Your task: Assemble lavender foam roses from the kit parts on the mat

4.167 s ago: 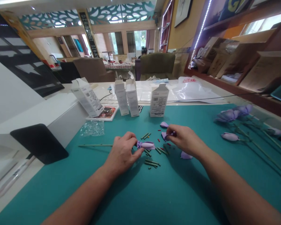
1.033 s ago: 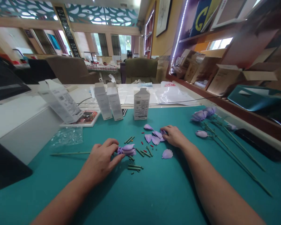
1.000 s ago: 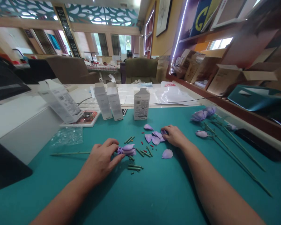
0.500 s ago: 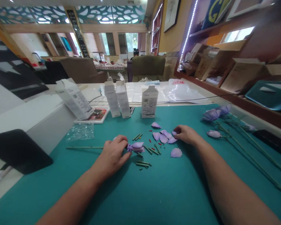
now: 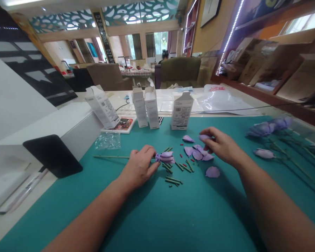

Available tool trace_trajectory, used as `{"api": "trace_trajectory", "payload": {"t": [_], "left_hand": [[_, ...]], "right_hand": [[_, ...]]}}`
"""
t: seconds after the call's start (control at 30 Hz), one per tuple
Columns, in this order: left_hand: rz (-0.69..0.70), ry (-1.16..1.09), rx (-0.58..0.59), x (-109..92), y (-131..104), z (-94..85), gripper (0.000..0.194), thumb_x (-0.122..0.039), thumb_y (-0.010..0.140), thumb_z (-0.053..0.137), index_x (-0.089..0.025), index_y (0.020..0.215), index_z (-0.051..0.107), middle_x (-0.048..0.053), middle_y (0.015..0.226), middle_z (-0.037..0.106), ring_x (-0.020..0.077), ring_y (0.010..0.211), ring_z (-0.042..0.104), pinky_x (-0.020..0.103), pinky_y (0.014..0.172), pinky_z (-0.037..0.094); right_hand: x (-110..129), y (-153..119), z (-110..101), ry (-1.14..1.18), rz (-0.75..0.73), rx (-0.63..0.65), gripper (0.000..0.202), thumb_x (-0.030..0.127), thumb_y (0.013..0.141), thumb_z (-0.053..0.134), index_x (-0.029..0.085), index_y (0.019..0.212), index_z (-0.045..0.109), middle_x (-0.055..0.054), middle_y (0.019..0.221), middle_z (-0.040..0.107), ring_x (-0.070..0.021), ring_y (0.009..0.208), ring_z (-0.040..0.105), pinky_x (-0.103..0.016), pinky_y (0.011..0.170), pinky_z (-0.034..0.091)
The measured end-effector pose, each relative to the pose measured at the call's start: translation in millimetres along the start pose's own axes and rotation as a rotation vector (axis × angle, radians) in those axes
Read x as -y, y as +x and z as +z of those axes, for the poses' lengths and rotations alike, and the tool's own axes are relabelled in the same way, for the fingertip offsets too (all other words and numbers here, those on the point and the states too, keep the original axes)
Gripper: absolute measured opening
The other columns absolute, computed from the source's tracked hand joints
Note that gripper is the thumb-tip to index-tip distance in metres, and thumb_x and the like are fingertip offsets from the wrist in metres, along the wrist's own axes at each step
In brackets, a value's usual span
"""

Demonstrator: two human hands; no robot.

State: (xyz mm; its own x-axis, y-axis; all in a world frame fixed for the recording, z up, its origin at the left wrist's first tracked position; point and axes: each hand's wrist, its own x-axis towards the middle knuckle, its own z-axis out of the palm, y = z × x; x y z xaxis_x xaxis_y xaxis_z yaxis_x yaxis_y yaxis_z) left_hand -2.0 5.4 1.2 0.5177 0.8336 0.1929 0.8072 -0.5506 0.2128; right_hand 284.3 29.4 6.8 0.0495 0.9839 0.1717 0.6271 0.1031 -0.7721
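My left hand (image 5: 140, 164) is closed around the stem of a purple artificial flower (image 5: 166, 157) just below its head, and the green stem runs out to the left along the mat. Between the thumb and fingers of my right hand (image 5: 217, 143) is a purple petal (image 5: 205, 137), raised a little above the mat. Beneath it lies a cluster of loose petals (image 5: 198, 154). A single petal (image 5: 212, 172) lies nearer to me, and some stacked petals (image 5: 188, 139) rest behind. Several short green stem pieces (image 5: 173, 180) and small red bits are scattered beside the flower head.
Finished-looking purple flowers (image 5: 264, 153) on long stems lie at the right. White cartons (image 5: 182, 111) stand along the back of the green mat (image 5: 157, 217). A black tablet-like panel (image 5: 52, 155) leans at the left, near a clear plastic wrapper (image 5: 107, 141).
My right hand has lifted a petal up from the cluster. My left hand still holds the flower. The whole view has shifted, so things appear further right.
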Motion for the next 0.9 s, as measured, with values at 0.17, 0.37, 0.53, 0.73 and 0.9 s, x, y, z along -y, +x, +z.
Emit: {"api": "trace_trajectory", "payload": {"t": [0.17,0.37,0.53,0.73,0.9], "left_hand": [[0.002,-0.046,-0.036,-0.8,0.1,-2.5,0.025,-0.028,0.09,0.048,-0.019,0.114,0.05,0.008,0.117,0.058,0.023,0.104,0.055,0.037,0.081,0.037],[0.043,-0.048,-0.047,-1.0,0.0,-3.8,0.033,-0.029,0.093,0.046,-0.023,0.126,0.048,0.007,0.126,0.056,0.022,0.112,0.053,0.035,0.083,0.036],[0.04,-0.049,-0.061,0.3,1.2,-2.0,0.033,-0.03,0.092,0.05,-0.025,0.125,0.051,0.005,0.12,0.059,0.0214,0.107,0.056,0.035,0.081,0.037],[0.033,-0.055,-0.078,2.6,0.7,0.1,0.03,-0.031,0.091,0.052,-0.025,0.121,0.055,0.005,0.114,0.059,0.0215,0.102,0.057,0.036,0.081,0.039],[0.044,-0.068,-0.097,3.9,1.3,2.0,0.028,-0.031,0.091,0.052,-0.023,0.118,0.056,0.006,0.113,0.059,0.0217,0.103,0.058,0.035,0.081,0.041]], "right_hand": [[51.7,-24.0,9.3,0.306,-0.126,0.081,0.021,0.037,0.075,0.064,0.019,0.085,0.061,0.0,0.063,0.061,-0.0134,0.055,0.056,-0.025,0.046,0.044],[67.7,-40.5,28.1,0.154,-0.369,-0.031,0.02,0.034,0.079,0.064,0.02,0.066,0.059,0.0,0.075,0.054,-0.0099,0.056,0.047,-0.026,0.051,0.039],[66.5,-43.5,42.7,-0.005,-0.417,-0.029,0.016,0.028,0.083,0.06,0.021,0.069,0.061,0.001,0.066,0.052,-0.013,0.061,0.05,-0.026,0.056,0.039],[69.5,-47.3,50.3,-0.059,-0.357,0.018,0.014,0.026,0.082,0.06,0.021,0.069,0.062,0.002,0.06,0.059,-0.0119,0.054,0.05,-0.024,0.052,0.035],[71.1,-50.7,58.0,0.002,-0.274,0.043,0.024,0.034,0.081,0.06,0.021,0.061,0.055,0.004,0.051,0.055,-0.0102,0.047,0.046,-0.023,0.047,0.031]]}}
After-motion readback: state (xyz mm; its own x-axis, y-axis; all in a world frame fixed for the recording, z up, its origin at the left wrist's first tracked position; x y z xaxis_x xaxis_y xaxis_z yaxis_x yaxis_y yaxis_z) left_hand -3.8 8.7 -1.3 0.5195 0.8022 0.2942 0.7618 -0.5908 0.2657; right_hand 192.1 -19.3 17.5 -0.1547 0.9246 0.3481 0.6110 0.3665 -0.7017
